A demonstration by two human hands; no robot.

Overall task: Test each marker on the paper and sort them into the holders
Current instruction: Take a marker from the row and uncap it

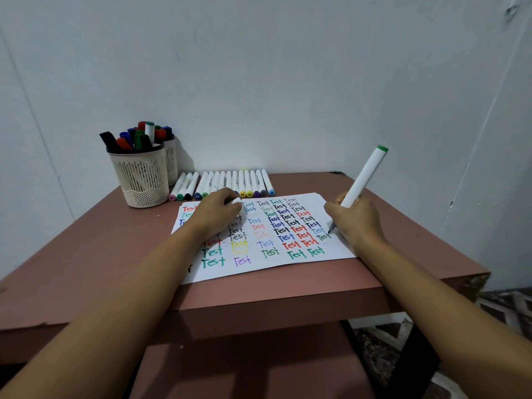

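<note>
Starting at the far left, the two mesh holders (142,180) stand at the back corner of the table (86,254), one tucked behind the other, both bristling with markers. Just right of them a row of markers (230,182) lies flat near the wall, long axes running away from me, coloured ends toward me. My left hand (218,211) rests on the upper left of the paper (259,269), fingers curled, pinching what looks like a white cap (237,200) at its tips. Across the sheet, my right hand (357,220) is wrapped round the green marker (365,177) in a writing grip, its tip down on the paper beside the rightmost column of "Test" words. The marker's long axis leans up and to the right, green end high, tip pointing down and left toward my left hand. I judge the cap goes back on next: it lies left of the tip, well apart, so the hands must meet. For the holders afterwards, my left hand is the nearer one.
</note>
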